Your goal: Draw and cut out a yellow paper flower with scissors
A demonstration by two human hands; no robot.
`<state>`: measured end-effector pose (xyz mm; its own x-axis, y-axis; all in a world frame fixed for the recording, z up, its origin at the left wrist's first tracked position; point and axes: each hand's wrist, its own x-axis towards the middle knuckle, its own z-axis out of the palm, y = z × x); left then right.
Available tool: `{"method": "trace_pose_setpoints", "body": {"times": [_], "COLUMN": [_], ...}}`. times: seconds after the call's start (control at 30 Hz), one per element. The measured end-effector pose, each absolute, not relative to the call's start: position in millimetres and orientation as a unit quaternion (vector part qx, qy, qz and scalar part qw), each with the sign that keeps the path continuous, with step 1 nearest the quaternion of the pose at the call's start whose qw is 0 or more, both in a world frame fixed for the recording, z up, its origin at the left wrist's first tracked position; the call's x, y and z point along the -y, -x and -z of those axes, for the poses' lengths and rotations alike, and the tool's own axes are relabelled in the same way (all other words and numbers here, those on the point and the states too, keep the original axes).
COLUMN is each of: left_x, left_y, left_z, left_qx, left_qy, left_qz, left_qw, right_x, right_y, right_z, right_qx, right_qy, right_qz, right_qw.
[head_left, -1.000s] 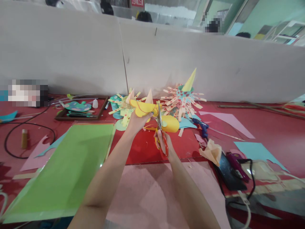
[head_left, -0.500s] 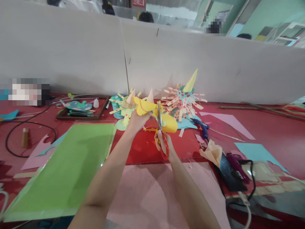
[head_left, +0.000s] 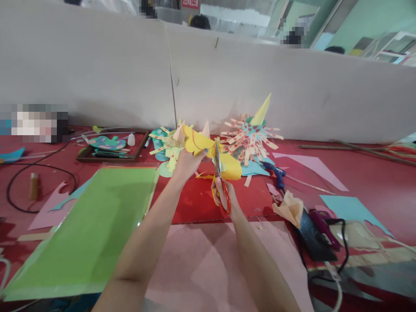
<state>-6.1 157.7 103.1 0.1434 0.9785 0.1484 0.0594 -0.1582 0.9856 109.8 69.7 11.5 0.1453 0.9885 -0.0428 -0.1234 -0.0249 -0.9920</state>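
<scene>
My left hand [head_left: 191, 162] is closed on a yellow paper cut-out [head_left: 199, 141] with a scalloped edge, raised above the work surface. My right hand [head_left: 222, 193] grips the scissors [head_left: 225, 201], which have red handles with yellow inside. Their blades [head_left: 217, 160] point away from me and meet the right end of the yellow paper. Behind and below the blades lies a curled yellow sheet [head_left: 231, 167]. A red board [head_left: 201, 201] is under both hands.
Paper crafts with strips and a cone [head_left: 251, 130] stand near the white partition [head_left: 227, 82]. A blue glue gun [head_left: 276, 173] lies to the right, above a phone [head_left: 313, 238]. A green sheet [head_left: 94, 225] and a brown tray [head_left: 97, 158] are at left.
My left hand and the yellow paper have tilted slightly, the paper's left end rising a little. The scissors stay in nearly the same place at its right end.
</scene>
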Motion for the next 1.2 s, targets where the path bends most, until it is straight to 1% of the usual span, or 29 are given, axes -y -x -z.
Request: {"method": "trace_pose_setpoints", "body": {"times": [0.47,0.83,1.03,1.2], "left_x": [-156.5,-159.9,-160.4,-153.7], "left_y": [12.6,16.4,19.8,19.1], "left_z": [-112.2,-110.4,-109.8,-117.4], "left_qx": [-0.451,-0.445,-0.428,-0.455], "left_qy": [-0.615,-0.603,-0.641,-0.664], "left_qz": [-0.455,-0.456,-0.435,-0.395], "left_qw": [0.461,0.481,0.465,0.443], "right_x": [-69.7,-68.3,-68.6,-71.0], "right_y": [-110.4,-111.2,-109.0,-109.6], "right_z": [-6.6,-11.0,-14.9,-10.9], "right_qx": [0.436,0.467,0.462,0.455], "right_qy": [0.524,0.518,0.512,0.524], "right_qz": [-0.489,-0.476,-0.48,-0.471], "right_qw": [0.545,0.536,0.543,0.545]}}
